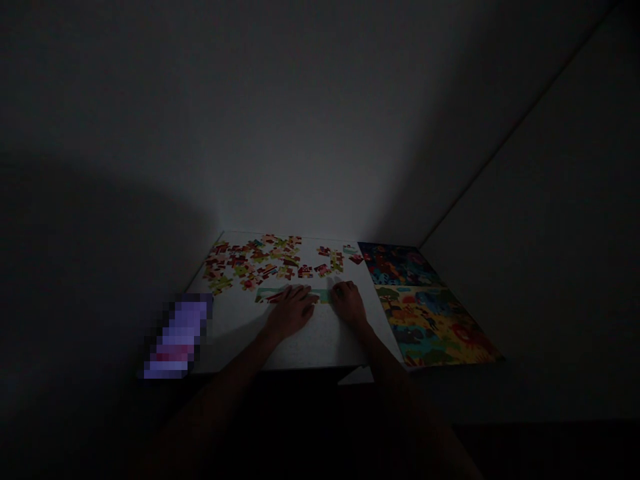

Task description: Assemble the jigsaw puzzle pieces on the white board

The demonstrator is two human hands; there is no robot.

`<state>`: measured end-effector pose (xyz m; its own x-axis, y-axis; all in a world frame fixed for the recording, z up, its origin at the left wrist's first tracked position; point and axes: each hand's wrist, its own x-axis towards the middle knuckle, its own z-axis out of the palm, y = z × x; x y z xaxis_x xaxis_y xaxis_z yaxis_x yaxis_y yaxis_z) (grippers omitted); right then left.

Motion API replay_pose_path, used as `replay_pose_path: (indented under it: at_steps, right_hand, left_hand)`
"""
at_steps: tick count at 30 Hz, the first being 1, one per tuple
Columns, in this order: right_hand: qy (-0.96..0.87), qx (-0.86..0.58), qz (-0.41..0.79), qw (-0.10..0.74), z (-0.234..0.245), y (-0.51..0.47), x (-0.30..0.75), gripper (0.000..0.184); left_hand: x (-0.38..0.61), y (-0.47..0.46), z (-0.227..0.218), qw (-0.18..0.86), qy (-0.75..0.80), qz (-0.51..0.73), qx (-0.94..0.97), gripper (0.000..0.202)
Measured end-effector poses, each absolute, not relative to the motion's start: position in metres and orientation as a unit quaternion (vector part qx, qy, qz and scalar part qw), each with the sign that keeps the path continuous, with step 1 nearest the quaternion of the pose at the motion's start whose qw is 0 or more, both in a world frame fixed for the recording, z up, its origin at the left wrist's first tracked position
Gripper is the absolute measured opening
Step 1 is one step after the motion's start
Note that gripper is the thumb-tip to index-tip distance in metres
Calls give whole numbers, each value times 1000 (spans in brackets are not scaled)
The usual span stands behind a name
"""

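White bench [310, 347] at lower centre carries a puzzle strip [267, 294], with loose pieces [245, 271] above it to the left. The left hand [290, 313] lies over the strip, grip spread; the right hand [349, 303] curls at its right end, whether pinching anything I cannot tell. Joining a row seems in hand; the next move likely calls for aligned edges.

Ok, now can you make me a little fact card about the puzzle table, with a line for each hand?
surface: white tabletop
left hand: resting over the joined puzzle strip
right hand: fingers curled at the strip's right end; grip unclear
loose jigsaw pieces: scattered beyond the hands, mostly toward the left
animal pictures: a dark one and a yellow one, on the right
left edge: pixelated purple object, unreadable
light: dim
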<state>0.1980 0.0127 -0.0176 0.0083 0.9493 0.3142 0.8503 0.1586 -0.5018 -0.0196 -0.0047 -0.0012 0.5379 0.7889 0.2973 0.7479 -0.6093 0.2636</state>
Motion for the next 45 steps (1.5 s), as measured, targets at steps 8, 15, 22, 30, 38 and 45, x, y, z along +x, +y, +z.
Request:
replay_pose_path:
  at_steps: [8, 15, 22, 30, 38, 45]
  right_hand:
    - [-686, -643, 105, 323, -14, 11, 197, 16]
    - [-663, -639, 151, 360, -18, 14, 201, 19]
    - [-648, -642, 184, 367, -12, 10, 197, 22]
    - [-604, -654, 223, 397, -20, 50, 223, 27]
    - [-571, -718, 74, 392, -12, 113, 261, 35]
    - [-576, -767, 46, 279, -12, 130, 256, 32]
  left_hand:
    - [-23, -9, -1, 76, 465, 206, 858, 35]
    - [-26, -8, -3, 69, 492, 211, 842, 34]
    - [-28, -4, -7, 45, 499, 202, 842, 36]
    - [-35, 3, -21, 25, 491, 203, 847, 38]
    - [-39, 5, -28, -12, 467, 229, 854, 36]
    - [-33, 4, -20, 27, 483, 223, 847, 34]
